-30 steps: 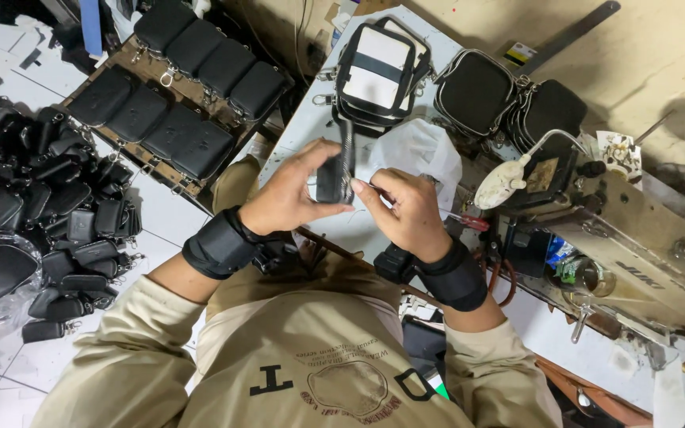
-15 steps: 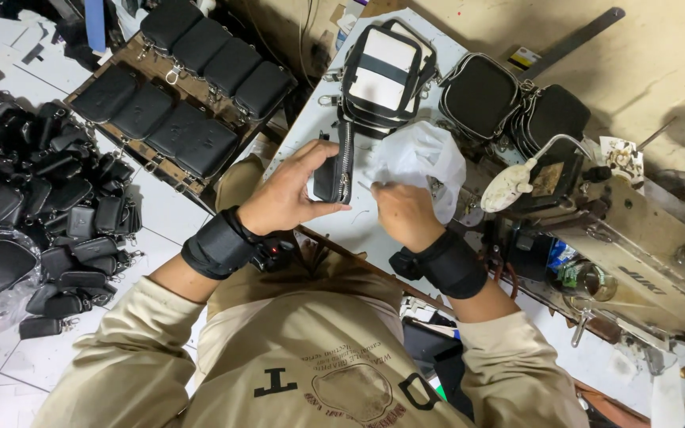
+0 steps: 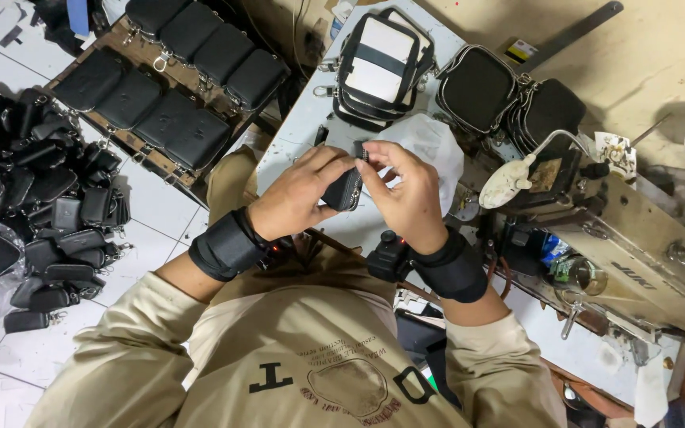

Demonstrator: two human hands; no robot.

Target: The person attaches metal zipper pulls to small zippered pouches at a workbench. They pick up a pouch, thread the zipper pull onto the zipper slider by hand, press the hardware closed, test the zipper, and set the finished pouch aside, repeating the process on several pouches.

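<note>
Both hands close on one small black pouch [image 3: 344, 190] held just above the near edge of the table [image 3: 299, 119]: the left hand [image 3: 299, 196] wraps its body from the left, and the right hand [image 3: 406, 194] pinches its upper end with fingertips [image 3: 374, 158] at what looks like the zipper. Its long axis runs near to far, tilted slightly right, so the pinched end is the far one. A white cloth [image 3: 436, 147] lies just beyond, before finished black bags [image 3: 477, 87].
</note>
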